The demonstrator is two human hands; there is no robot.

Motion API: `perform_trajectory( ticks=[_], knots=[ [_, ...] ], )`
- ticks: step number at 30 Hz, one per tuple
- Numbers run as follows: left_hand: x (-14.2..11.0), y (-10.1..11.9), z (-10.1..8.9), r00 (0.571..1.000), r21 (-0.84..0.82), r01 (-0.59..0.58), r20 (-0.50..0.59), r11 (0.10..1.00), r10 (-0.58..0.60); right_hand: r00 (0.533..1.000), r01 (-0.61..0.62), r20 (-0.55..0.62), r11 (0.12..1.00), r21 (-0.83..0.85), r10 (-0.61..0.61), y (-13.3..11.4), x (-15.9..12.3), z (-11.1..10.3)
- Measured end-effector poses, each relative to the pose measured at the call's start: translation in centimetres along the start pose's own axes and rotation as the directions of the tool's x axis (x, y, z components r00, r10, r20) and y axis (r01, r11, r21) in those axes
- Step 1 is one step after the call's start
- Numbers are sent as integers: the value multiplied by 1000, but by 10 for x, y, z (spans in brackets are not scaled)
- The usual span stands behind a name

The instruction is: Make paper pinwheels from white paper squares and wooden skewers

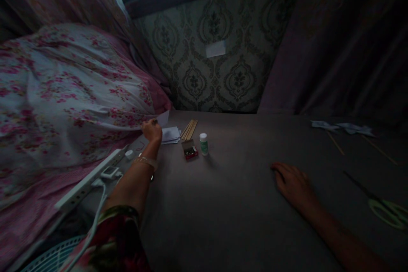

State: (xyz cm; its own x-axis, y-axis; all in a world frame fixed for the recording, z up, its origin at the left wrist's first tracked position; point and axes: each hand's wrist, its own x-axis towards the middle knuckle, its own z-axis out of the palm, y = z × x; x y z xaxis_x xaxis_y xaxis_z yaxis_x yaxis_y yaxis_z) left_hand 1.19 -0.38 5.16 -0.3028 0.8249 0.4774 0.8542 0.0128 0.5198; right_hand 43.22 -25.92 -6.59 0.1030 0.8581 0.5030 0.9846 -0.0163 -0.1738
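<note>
My left hand [152, 130] reaches out to the far left of the table, its fingers closed on the edge of a white paper sheet [163, 117]. The sheet is tilted up above a stack of white paper [171, 135]. Just right of the stack lies a bundle of thin wooden sticks [190, 130]. In front of the sticks sits a small open box [190, 151] with shiny bits inside. A white-capped bottle with a green label [204, 145] stands upright beside the box. My right hand [293, 182] rests on the tabletop with fingers stretched out, holding nothing.
Green-handled scissors [385, 212] lie at the right. Behind them are two sticks with folded paper [353, 128] at their ends. A white power strip [92, 176] with plugged-in cables runs along the left edge, near a blue basket [54, 255]. A patterned wall [219, 80] closes the back.
</note>
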Motion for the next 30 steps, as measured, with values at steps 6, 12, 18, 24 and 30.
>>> perform_trajectory(
  ticks=[6, 12, 18, 24, 30],
  knots=[
    [-24, 64, -28, 894, -476, -191, -446, 859, -49, 1000, 0, 9, 1000, 15, -1, -1, 1, -3],
    [-120, 135, -22, 960, -794, -270, -266, 544, 87, 1000, -10, 6, 999, 42, 10, 0, 2, -2],
    [-203, 166, 6, 954, -910, 70, 181, 410, 237, 998, -58, 25, 985, 160, 55, -3, 3, -5],
    [-231, 169, 26, 829, -885, 331, 438, 327, 348, 966, -241, 47, 827, 508, 253, -2, 16, -24],
    [-245, 165, 22, 766, -857, 373, 500, 355, 403, 833, -440, 277, 269, 857, 480, -8, 23, -41]
  ],
)
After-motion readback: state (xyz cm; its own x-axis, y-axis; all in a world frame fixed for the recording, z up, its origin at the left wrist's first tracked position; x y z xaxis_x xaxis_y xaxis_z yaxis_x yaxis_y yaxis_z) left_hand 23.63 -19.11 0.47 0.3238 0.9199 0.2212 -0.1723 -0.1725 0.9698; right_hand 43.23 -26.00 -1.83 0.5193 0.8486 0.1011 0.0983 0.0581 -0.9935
